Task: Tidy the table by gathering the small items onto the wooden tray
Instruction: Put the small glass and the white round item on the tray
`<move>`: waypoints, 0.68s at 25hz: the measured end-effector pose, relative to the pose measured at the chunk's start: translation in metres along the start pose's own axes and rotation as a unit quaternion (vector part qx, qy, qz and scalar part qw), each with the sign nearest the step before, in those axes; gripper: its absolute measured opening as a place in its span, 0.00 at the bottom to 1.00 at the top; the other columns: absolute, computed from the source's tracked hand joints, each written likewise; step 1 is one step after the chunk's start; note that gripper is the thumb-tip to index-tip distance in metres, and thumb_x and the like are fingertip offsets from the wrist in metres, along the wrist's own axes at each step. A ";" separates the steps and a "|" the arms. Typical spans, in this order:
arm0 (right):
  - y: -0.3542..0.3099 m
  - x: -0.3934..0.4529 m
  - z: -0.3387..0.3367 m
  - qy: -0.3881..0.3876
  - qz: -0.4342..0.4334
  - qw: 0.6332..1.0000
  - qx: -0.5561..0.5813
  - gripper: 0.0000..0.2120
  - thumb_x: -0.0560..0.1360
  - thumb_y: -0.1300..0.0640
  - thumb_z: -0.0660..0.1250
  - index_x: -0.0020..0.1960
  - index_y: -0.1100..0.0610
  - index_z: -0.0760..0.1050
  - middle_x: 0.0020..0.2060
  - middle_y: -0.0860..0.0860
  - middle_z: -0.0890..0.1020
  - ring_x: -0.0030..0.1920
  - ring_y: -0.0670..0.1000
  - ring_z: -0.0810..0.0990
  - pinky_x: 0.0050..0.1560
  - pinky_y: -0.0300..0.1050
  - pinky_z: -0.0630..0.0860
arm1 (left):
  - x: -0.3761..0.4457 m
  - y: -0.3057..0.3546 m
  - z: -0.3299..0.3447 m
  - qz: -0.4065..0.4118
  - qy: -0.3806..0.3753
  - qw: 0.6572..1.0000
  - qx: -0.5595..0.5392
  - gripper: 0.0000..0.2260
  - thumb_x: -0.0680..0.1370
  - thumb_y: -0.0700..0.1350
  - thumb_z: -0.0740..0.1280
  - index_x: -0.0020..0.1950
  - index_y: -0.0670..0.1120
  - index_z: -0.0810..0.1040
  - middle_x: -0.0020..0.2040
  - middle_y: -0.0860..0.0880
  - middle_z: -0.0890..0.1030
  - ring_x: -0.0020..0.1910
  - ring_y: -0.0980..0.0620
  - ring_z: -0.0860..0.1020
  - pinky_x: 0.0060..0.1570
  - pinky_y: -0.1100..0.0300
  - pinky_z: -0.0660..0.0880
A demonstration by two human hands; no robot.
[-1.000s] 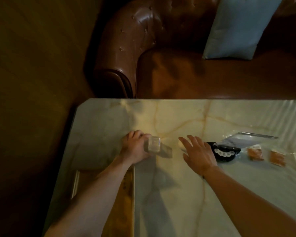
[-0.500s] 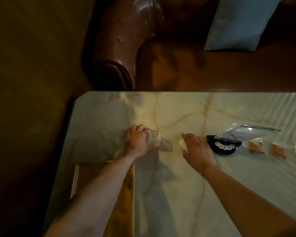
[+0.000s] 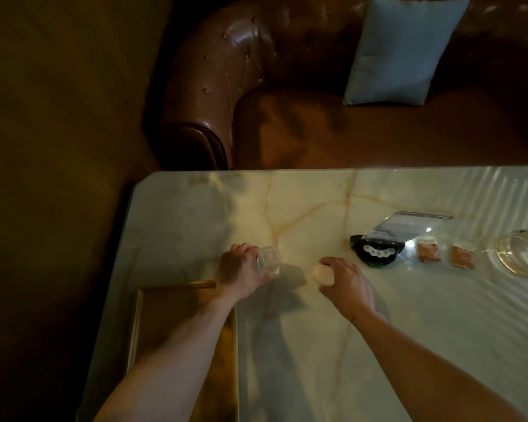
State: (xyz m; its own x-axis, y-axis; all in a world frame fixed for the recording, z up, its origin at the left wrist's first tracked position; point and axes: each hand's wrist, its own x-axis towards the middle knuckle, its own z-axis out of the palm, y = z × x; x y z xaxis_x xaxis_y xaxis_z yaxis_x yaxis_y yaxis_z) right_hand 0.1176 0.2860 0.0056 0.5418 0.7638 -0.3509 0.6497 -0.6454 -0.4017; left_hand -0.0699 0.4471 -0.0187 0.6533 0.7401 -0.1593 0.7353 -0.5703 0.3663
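Clear plastic box (image 3: 269,262), seemingly light, rigid and slick, gripped by its sides in left hand (image 3: 241,274); right hand (image 3: 345,280) closes around pale round item (image 3: 323,274).

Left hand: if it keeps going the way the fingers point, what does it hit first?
The left hand already grips the clear plastic container, pointing up and right. Beyond that only bare marble table shows up to the far edge, though depth is unclear.

The room is dim. A brown leather sofa (image 3: 226,71) with button tufting stands along the far edge of the table (image 3: 317,345), and a light blue cushion (image 3: 400,53) leans on its back. The table top is pale marble with yellow veins. The dark floor (image 3: 49,147) lies beyond the table's left edge.
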 end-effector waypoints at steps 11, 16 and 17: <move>0.015 -0.083 -0.021 -0.019 -0.058 0.997 0.054 0.27 0.68 0.56 0.74 0.65 0.43 0.73 0.59 0.46 0.74 0.61 0.49 0.71 0.56 0.51 0.76 | -0.096 0.042 -0.008 -0.079 0.040 0.987 -0.133 0.25 0.58 0.57 0.78 0.48 0.43 0.82 0.48 0.42 0.82 0.50 0.40 0.78 0.53 0.53 0.72; 0.018 -0.120 -0.033 -0.011 -0.128 0.988 0.083 0.27 0.67 0.58 0.74 0.65 0.48 0.74 0.57 0.47 0.76 0.59 0.51 0.73 0.59 0.48 0.73 | -0.150 0.060 -0.029 -0.145 -0.001 0.965 -0.217 0.35 0.61 0.59 0.76 0.62 0.42 0.76 0.63 0.40 0.75 0.64 0.40 0.72 0.65 0.51 0.69; 0.017 -0.126 -0.035 -0.007 -0.139 0.987 0.086 0.27 0.66 0.58 0.75 0.64 0.48 0.74 0.57 0.47 0.76 0.58 0.52 0.73 0.59 0.48 0.72 | -0.161 0.060 -0.033 -0.144 0.009 0.965 -0.219 0.35 0.60 0.60 0.76 0.61 0.42 0.77 0.61 0.41 0.75 0.63 0.41 0.72 0.64 0.53 0.69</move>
State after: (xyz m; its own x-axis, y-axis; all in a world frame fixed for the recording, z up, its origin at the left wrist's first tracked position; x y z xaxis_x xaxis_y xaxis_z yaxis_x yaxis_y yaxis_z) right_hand 0.0792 0.1788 0.0722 0.3475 0.9117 -0.2190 0.6713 -0.4049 -0.6208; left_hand -0.1364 0.3056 0.0589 0.4280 0.8534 -0.2975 0.7366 -0.1386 0.6619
